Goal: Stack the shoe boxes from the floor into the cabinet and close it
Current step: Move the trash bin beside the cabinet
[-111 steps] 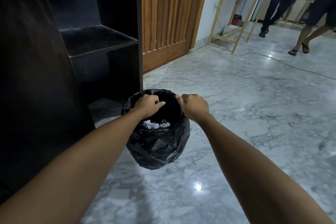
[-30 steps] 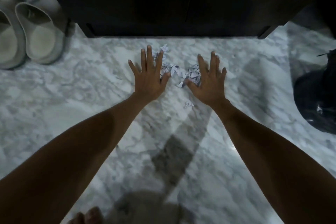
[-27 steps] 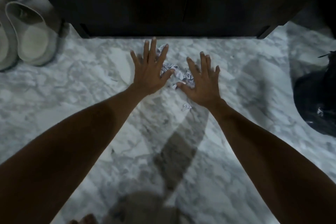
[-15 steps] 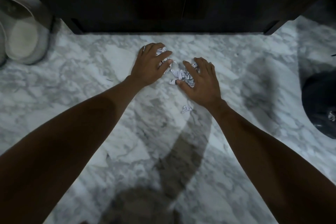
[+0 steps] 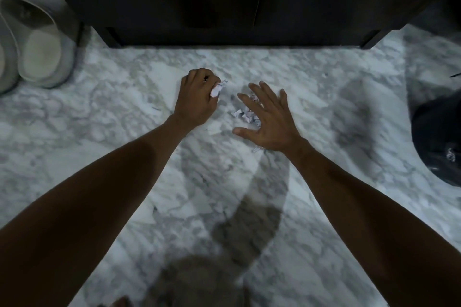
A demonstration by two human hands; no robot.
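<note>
No shoe box is in view. The dark cabinet (image 5: pixel 224 0) fills the top of the frame, its two doors meeting at a thin seam. On the marble floor (image 5: pixel 124 157) just in front of it lie small crumpled paper scraps (image 5: pixel 245 114). My left hand (image 5: pixel 197 97) is curled into a fist around some white scraps that poke out by the fingers. My right hand (image 5: pixel 269 119) is spread flat, fingers apart, over the remaining scraps, partly covering them.
A pair of pale slip-on shoes (image 5: pixel 40 57) sits at the far left beside the cabinet. A bin lined with a black bag (image 5: pixel 439 142) stands at the right edge. My toes show at the bottom edge.
My left hand has closed into a fist on some paper scraps. My right hand has spread open again over the rest of the pile. The view has shifted slightly.
</note>
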